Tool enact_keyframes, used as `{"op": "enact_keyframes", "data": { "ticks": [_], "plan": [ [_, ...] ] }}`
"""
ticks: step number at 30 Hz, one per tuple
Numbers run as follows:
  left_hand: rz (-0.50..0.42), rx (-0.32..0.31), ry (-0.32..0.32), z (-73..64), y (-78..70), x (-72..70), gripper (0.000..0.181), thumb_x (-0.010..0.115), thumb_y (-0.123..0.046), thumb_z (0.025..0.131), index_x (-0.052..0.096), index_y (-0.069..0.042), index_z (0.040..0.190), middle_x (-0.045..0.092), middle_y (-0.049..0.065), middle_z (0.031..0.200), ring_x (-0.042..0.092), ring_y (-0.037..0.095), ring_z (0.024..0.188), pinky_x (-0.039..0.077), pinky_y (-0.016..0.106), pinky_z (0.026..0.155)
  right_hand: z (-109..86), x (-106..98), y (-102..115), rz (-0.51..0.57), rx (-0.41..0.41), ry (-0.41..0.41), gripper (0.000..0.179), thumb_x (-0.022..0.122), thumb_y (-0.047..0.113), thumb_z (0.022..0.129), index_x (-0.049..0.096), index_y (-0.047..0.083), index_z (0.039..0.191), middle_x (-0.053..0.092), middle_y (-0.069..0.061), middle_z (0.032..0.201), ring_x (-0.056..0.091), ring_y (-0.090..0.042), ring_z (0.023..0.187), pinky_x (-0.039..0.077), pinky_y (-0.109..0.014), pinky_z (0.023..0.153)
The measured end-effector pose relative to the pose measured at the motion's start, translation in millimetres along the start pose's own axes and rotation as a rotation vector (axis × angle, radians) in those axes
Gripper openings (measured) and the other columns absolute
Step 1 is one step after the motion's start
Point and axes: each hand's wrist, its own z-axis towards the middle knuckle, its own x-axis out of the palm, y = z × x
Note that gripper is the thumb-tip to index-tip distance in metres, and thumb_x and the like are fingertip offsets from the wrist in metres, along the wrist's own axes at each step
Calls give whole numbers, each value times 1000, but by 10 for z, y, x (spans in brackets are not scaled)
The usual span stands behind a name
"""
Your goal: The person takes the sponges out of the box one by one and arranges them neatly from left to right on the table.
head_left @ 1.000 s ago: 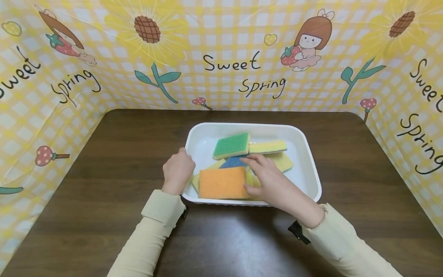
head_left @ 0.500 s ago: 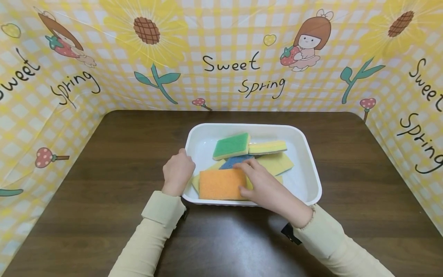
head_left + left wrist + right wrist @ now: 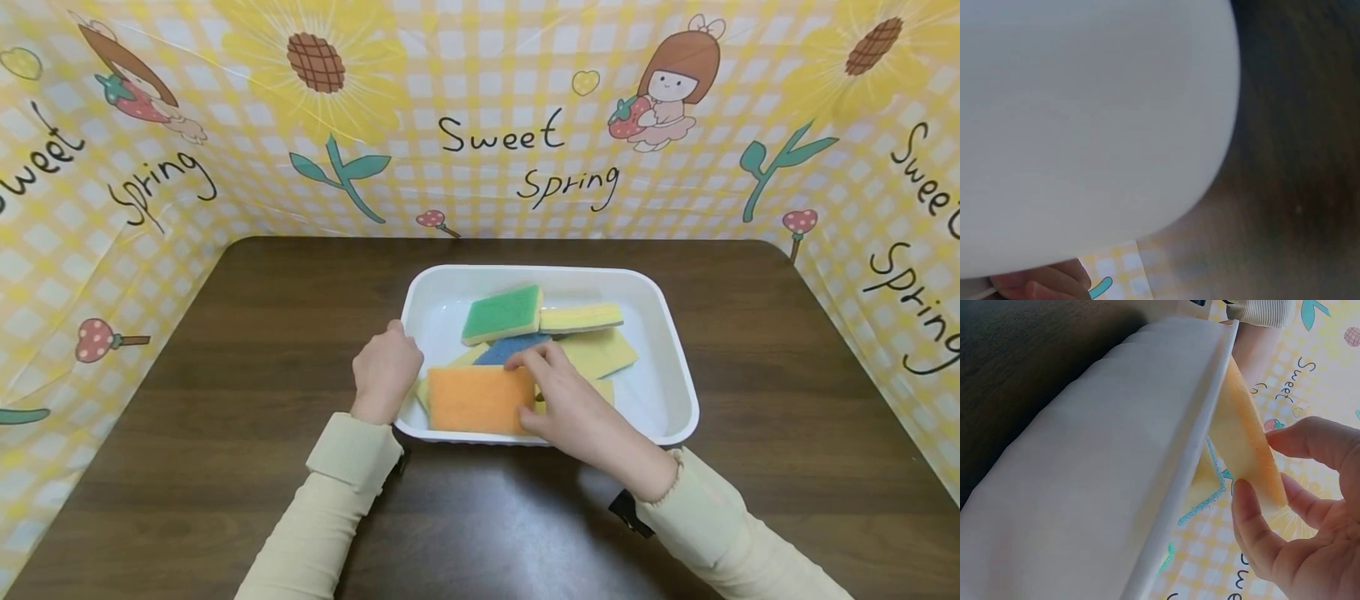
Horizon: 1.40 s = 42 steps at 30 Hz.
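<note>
A white tray [image 3: 678, 392] holds several sponges. My left hand [image 3: 386, 371] grips its left rim; in the left wrist view the curled fingers [image 3: 1054, 284] show at the rim, beneath the tray wall. Toward the tray's front, an orange sponge [image 3: 480, 400] with a pale yellow underside leans tilted. My right hand [image 3: 566, 396] pinches that sponge by its right end. The right wrist view has the thumb [image 3: 1304, 439] on the orange face and fingers at the yellow side and end. Behind lies a blue sponge [image 3: 504, 350], partly covered.
A green-topped sponge [image 3: 501, 315] and a yellow sponge on edge [image 3: 581, 317] lie at the tray's back. Another yellow sponge [image 3: 600, 352] rests flat to the right. The tray stands on a dark wooden table [image 3: 247, 375], with a patterned cloth [image 3: 510, 100] rising around it.
My right hand has moved left and taken hold of the orange sponge's right end. The sponge has shifted slightly. My left hand stays on the tray rim.
</note>
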Motion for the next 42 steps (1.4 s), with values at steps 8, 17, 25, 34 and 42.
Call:
{"op": "enact_keyframes", "data": {
  "ticks": [8, 17, 25, 34, 42],
  "plan": [
    [-3, 15, -19, -9, -4, -4, 32, 36, -18, 95, 53, 6, 109, 67, 28, 95, 66, 40, 86, 51, 52, 70, -29, 12, -38, 35, -52, -47, 32, 62, -4, 80, 55, 6, 109, 49, -10, 102, 58, -18, 87, 54, -30, 77],
    [-2, 17, -23, -5, 2, 5, 30, 36, -17, 94, 53, 6, 105, 67, 27, 90, 67, 39, 82, 51, 52, 67, -70, 10, -53, 115, -62, -76, 28, 61, -7, 76, 54, 4, 101, 51, -9, 102, 58, -18, 90, 53, -25, 76],
    [3, 7, -16, -9, -8, -13, 30, 36, -16, 94, 53, 6, 106, 66, 27, 89, 66, 38, 80, 51, 51, 66, -100, -78, -77, 143, -104, -142, 25, 59, -10, 74, 54, 3, 95, 54, -10, 100, 57, -19, 93, 54, -24, 74],
    [-2, 6, -11, -9, 6, -14, 29, 37, -17, 94, 53, 5, 106, 66, 27, 89, 66, 38, 80, 51, 51, 65, -70, -349, -100, 220, -32, -251, 25, 58, -11, 74, 54, 0, 97, 55, -12, 100, 55, -22, 95, 56, -27, 74],
    [3, 23, -13, -21, 6, -19, 28, 38, -17, 94, 53, 5, 105, 66, 27, 88, 66, 38, 77, 51, 50, 64, 10, -703, -208, 393, 93, -401, 28, 59, -13, 79, 49, -8, 104, 53, -9, 108, 56, -8, 95, 53, -15, 76]
  ]
}}
